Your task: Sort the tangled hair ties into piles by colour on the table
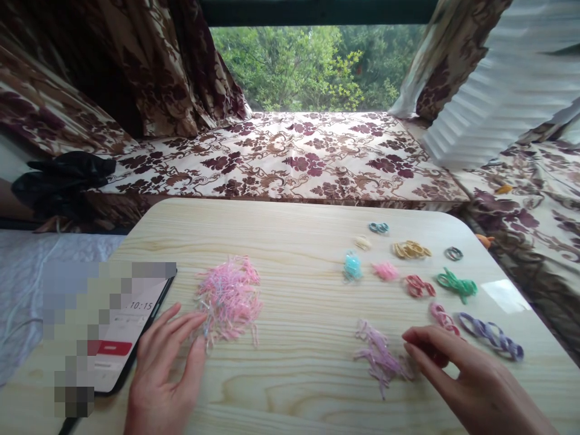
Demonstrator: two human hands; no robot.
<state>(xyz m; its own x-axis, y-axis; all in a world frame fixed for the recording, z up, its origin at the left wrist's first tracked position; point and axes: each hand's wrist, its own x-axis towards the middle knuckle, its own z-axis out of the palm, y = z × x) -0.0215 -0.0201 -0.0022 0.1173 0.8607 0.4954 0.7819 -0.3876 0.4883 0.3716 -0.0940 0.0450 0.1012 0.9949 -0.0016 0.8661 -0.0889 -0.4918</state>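
Note:
My left hand (170, 359) rests at the lower left edge of a loose pile of thin pink strands (231, 296), with a few pale bluish ones mixed in. Its fingers are apart, and the index fingertip touches the pile. My right hand (453, 362) hovers just right of a smaller heap of lilac strands (380, 356). Its thumb and index fingertips are pressed together; whatever may be between them is too small to make out. Close beyond that hand lie pink hair ties (444, 318) and a twisted group of purple hair ties (492, 335).
Sorted by colour on the wooden table (299, 241) are green ties (457, 284), red ties (419, 286), tan bands (411, 249), grey-blue rings (378, 228), a dark ring (453, 254), a turquoise bundle (352, 266) and a pink cluster (385, 270). A phone (109, 338) lies left.

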